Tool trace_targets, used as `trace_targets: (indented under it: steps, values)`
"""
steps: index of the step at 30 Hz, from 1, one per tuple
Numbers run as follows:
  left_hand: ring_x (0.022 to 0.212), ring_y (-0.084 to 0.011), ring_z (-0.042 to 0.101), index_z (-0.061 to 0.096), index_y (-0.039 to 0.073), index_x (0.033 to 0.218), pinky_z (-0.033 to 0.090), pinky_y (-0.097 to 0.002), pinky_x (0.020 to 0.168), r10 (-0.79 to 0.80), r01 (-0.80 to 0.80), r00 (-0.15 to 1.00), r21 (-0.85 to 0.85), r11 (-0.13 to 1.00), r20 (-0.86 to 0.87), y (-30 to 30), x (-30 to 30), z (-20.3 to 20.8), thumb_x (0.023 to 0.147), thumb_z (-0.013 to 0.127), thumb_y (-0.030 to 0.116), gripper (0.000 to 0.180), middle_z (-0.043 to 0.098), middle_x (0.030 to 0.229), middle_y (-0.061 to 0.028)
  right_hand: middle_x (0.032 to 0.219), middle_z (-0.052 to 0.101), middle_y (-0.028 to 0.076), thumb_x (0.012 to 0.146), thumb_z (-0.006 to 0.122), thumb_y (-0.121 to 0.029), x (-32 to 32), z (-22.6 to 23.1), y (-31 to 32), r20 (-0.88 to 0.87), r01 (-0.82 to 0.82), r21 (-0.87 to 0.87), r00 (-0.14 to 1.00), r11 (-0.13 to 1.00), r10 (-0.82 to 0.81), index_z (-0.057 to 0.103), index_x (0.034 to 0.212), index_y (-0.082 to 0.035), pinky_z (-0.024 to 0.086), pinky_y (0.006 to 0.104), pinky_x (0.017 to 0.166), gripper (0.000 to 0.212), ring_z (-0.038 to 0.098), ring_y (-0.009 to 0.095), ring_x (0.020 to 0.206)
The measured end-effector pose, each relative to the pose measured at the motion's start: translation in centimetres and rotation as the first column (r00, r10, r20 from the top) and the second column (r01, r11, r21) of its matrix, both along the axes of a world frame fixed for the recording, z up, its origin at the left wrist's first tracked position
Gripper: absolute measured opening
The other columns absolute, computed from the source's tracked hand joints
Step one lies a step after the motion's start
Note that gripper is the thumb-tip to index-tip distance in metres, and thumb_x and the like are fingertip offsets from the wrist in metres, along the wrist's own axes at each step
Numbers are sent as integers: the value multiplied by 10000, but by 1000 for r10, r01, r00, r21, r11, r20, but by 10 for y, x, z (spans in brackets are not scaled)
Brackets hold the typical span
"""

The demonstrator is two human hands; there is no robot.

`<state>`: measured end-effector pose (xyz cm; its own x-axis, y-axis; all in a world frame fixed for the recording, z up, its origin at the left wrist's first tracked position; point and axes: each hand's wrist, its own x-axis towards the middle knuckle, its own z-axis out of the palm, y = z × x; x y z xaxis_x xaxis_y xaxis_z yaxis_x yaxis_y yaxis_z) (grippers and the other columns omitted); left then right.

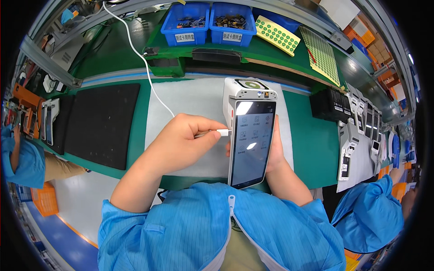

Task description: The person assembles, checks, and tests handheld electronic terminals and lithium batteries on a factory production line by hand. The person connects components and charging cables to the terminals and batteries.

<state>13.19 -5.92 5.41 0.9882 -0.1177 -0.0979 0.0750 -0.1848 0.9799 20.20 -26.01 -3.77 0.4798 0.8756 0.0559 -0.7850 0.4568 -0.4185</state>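
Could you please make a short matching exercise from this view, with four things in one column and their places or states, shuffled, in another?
Things:
1. left hand
2. right hand
3. black mat
4. blue bins

Places or states:
A. side by side on the raised green shelf
B. holding the handheld device
C. lying left of the pale sheet
D. pinching a white plug

Pairs: 1-D, 2-B, 3-C, 4-A

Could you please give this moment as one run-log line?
Right hand: holding white device, screen lit | Left hand: pinching white plug at device's left edge, seating unclear | Cable: passes left of blue bins
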Motion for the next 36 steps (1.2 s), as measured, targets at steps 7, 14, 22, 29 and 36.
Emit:
trace_targets:
  steps: [7, 14, 22, 29, 36]
  values:
    - [579, -27, 435, 664, -38, 941, 357, -219, 506, 9, 11, 993, 168, 986, -116, 2, 4, -2, 846, 556, 18, 154, 573, 645, 12, 1210, 544, 184, 845, 131, -728, -6, 0, -2, 66, 177, -410, 984, 895, -164, 420, 1323, -65, 492, 466, 855, 867, 588, 352, 1007]
    - [585, -36, 457, 660, -48, 914, 374, -218, 517, 8, -2, 997, 77, 997, -78, 1, 8, -18, 843, 538, 5, 151, 597, 659, -3, 1159, 568, 195, 851, 122, -720, -8, 1, 4, 79, 178, -424, 984, 888, -160, 446, 1294, -59, 502, 447, 835, 859, 598, 328, 989]
    - [590, -120, 528, 664, -21, 862, 435, -282, 569, 62, -60, 998, 54, 997, -31, 2, 8, -33, 828, 518, 42, 162, 624, 671, -96, 1069, 591, 226, 824, 100, -753, -1, 4, 6, 2, 68, -433, 997, 899, -75, 470, 1265, -69, 516, 416, 769, 893, 617, 317, 907]
    - [590, -133, 533, 665, -17, 856, 435, -286, 570, 57, -55, 998, 71, 996, -30, 2, 11, -34, 831, 517, 60, 169, 616, 666, -96, 1081, 584, 228, 817, 99, -761, 0, 1, 5, 2, 53, -377, 998, 925, -56, 459, 1277, -75, 506, 421, 790, 900, 608, 317, 931]
    - [587, -164, 549, 668, -7, 861, 441, -305, 573, 49, -46, 999, 122, 991, -21, 2, 10, -27, 829, 518, 78, 175, 620, 675, -122, 1086, 583, 229, 828, 90, -747, -2, 1, 4, 10, 58, -353, 998, 934, -58, 447, 1286, -73, 504, 426, 797, 890, 608, 323, 939]
